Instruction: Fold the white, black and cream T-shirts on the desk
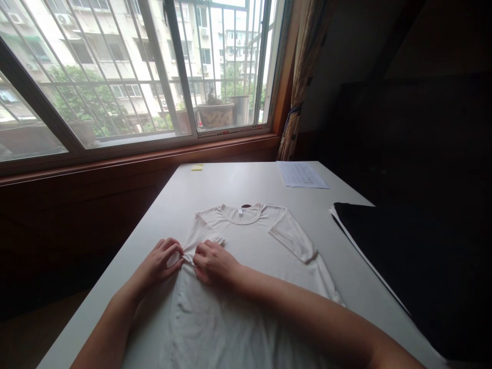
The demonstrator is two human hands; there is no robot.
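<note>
A white short-sleeved T-shirt (246,246) lies spread on the white table, its collar toward the far side. My left hand (165,259) pinches the outer edge of the shirt's left sleeve. Close beside it, my right hand (213,261) has its fingers closed on the same sleeve, near the hem, with the forearm crossing over the body of the shirt. Fabric is drawn into small folds between the two hands. The right sleeve (294,236) rests folded inward on the shirt. The shirt's lower part runs out of the frame.
On the table (230,179) are a yellow sticky note (197,167) and printed paper sheets (302,175) at the far side. Dark cloth (384,256) covers the right edge. Beyond stands a barred window (180,72) with a tied curtain (294,123).
</note>
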